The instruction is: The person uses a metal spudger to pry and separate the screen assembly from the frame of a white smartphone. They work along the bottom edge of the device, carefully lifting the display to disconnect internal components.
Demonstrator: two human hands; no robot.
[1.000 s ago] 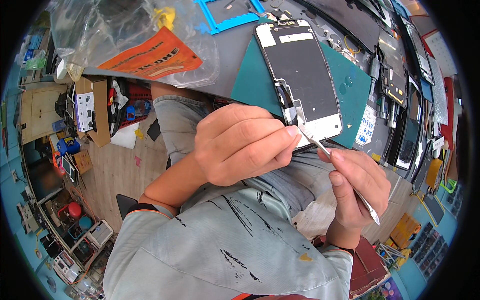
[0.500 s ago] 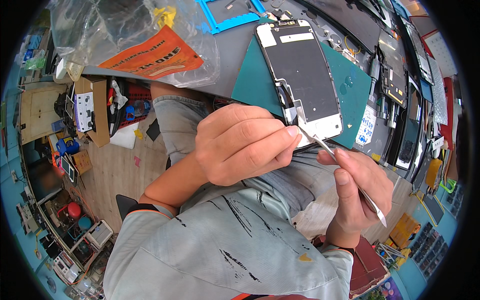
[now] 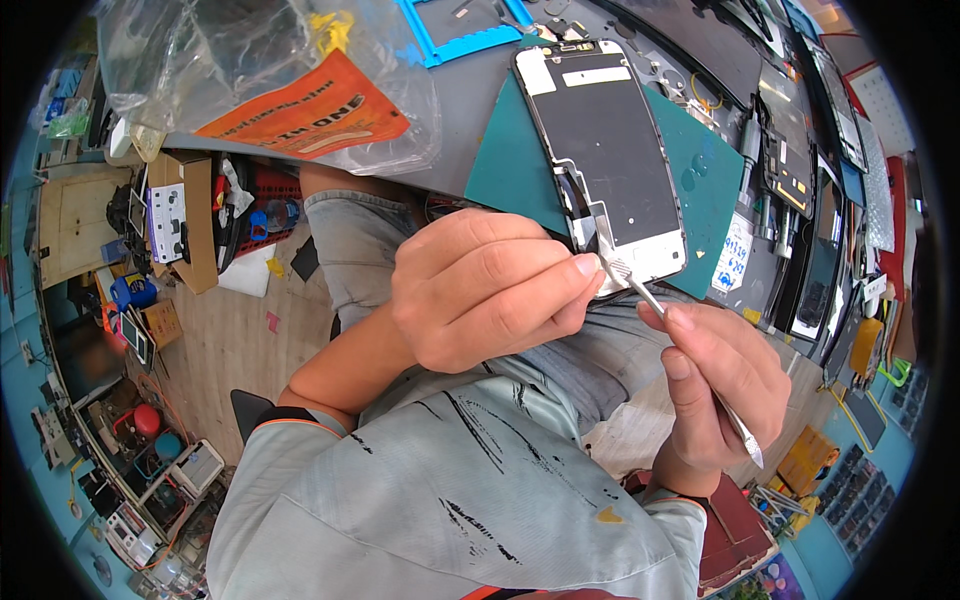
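A phone screen assembly [image 3: 605, 140], black and white back up, lies tilted on a green mat [image 3: 700, 170], with a thin flex cable and a silvery piece [image 3: 597, 220] along its lower left. My left hand [image 3: 490, 290] is closed at that lower left edge, fingertips pinched; what exactly they hold is hidden. My right hand [image 3: 720, 380] grips a slim metal tool [image 3: 648, 298], whose flat upper end touches the silvery piece beside my left fingertips.
A clear bag with orange label [image 3: 300, 115] and a blue plastic frame [image 3: 465, 45] share the desk [image 3: 450, 130]. Small parts, cylindrical tools and several screens [image 3: 785, 170] crowd the right. Below left are a cardboard box [image 3: 200, 220] and a red crate [image 3: 275, 190].
My right hand has shifted slightly right compared with a second ago, and the angle of the metal tool has changed a little. My left hand stays in place.
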